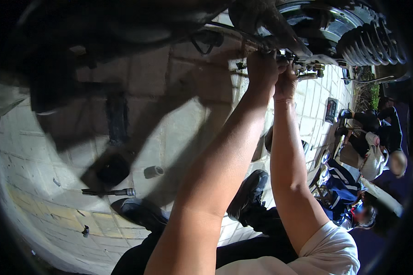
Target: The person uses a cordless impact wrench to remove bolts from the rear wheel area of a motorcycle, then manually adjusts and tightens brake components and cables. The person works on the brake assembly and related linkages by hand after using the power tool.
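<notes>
Both my arms reach up to the dark underside of a vehicle, next to a wheel (339, 20) and a coil spring (371, 46). My left hand (262, 68) is closed at a metal linkage below a thick dark arm (289, 34). Right beside it, my right hand (285, 83) is closed too, its fingertips up at the same spot. What the fingers hold is hidden by the hands and shadow. A threaded bolt (308, 76) sticks out just to the right of my right hand, near a brass-coloured nut (320, 68).
On the paving (183, 128) lie a long metal tool (108, 191), a short grey cylinder (153, 172) and a small dark piece (85, 231). A dark flat box (331, 110) rests at the right. Two people sit beyond it, one in dark trousers (390, 128), one in blue (339, 183).
</notes>
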Motion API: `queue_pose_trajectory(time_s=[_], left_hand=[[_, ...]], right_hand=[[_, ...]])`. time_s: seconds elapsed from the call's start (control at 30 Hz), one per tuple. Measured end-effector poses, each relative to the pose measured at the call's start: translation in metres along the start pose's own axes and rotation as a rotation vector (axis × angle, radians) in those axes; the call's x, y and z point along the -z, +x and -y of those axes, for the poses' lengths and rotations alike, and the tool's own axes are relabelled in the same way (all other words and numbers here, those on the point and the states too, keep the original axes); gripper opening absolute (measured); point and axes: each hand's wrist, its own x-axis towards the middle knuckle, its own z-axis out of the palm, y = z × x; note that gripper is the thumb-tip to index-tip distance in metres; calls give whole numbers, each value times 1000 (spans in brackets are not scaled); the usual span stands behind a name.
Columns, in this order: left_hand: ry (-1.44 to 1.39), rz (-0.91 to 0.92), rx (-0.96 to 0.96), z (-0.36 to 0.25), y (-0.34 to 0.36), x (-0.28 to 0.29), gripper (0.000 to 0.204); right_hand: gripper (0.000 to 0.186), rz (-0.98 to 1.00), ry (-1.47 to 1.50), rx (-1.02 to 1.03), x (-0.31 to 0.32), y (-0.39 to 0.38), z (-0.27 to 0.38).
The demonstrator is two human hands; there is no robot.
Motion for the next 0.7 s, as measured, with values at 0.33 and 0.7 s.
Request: queue_pose_trajectory(time_s=[0.33, 0.7], left_hand=[[-78, -3, 48, 2, -2, -1, 18], [-172, 26, 60, 0, -7, -2, 20]], right_hand=[[37, 67, 246, -9, 11, 6, -1], [32, 90, 121, -27, 22, 2, 9]])
